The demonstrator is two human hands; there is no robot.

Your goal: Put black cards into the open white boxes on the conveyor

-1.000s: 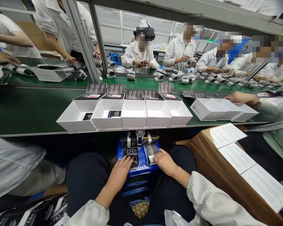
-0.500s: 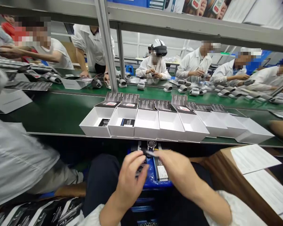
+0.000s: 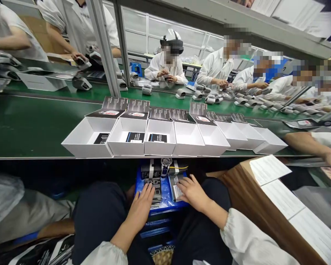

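Left hand [image 3: 141, 207] and right hand [image 3: 192, 191] lie open and flat, gripping nothing, fingertips on two stacks of black leaflets [image 3: 156, 186] atop the blue crate [image 3: 168, 210]. Step in hand, by judgement: taking up a leaflet, which calls for pinching one top edge. Beyond the crate, open white boxes [image 3: 160, 141] line the green belt [image 3: 30, 125].

Open boxes [image 3: 160, 138] line the belt's [image 3: 30, 125] near edge. Below, between the knees, a crate [image 3: 165, 200] holds two leaflet stacks [image 3: 156, 187], the left hand [image 3: 142, 206] on one, the right hand [image 3: 191, 191] on the other. A carton [image 3: 253, 209] stands to the right.
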